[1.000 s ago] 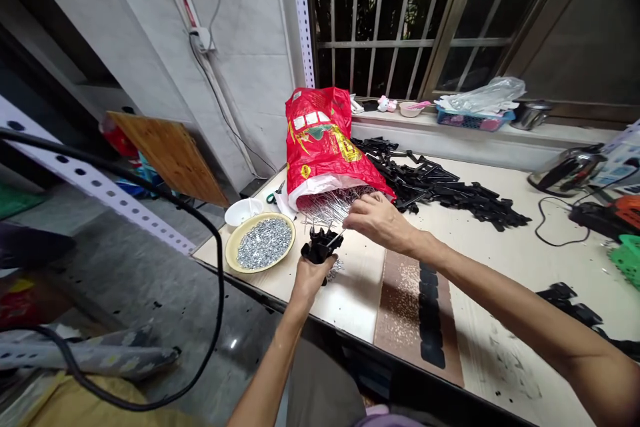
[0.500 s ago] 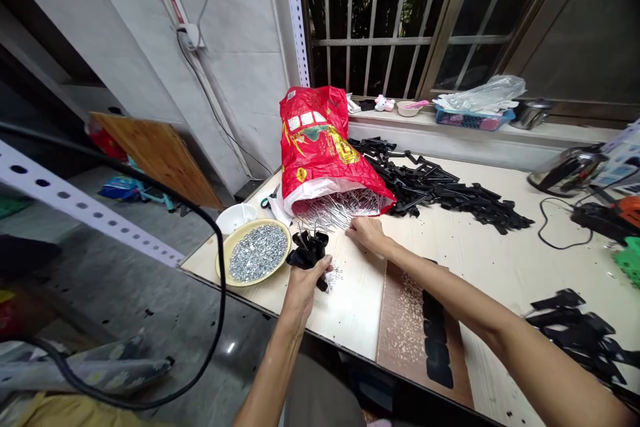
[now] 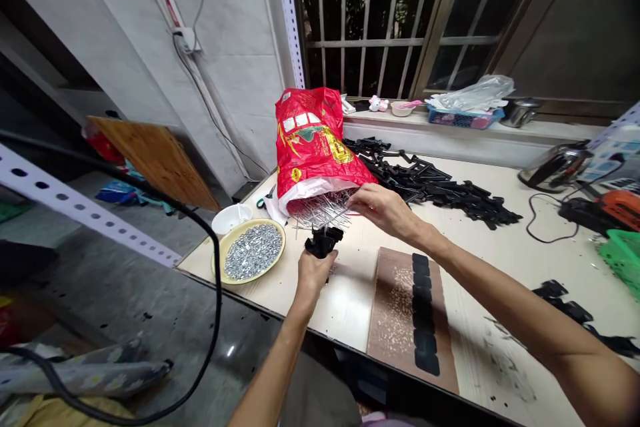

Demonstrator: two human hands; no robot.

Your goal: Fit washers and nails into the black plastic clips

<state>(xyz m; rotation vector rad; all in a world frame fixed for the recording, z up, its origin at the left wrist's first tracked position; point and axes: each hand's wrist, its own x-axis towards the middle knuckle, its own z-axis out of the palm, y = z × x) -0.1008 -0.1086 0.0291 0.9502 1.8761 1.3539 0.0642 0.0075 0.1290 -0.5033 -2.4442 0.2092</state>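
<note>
My left hand is closed around a black plastic part and holds it upright just above the table's near edge. My right hand hovers right of and above that part, fingers pinched on a thin metal pin whose tip points at the part's top. Behind both hands lies a red plastic bag on its side, with a bundle of metal pins spilling from its mouth.
A yellow dish of small metal pieces and a white bowl sit left of my hands. A heap of black plastic parts stretches behind. A brown mat lies to the right, with a kettle, cables and a green basket far right.
My right hand went down to the pins at the bag's mouth, then rose back with a pin toward the black part. My left hand lifted the part slightly.
</note>
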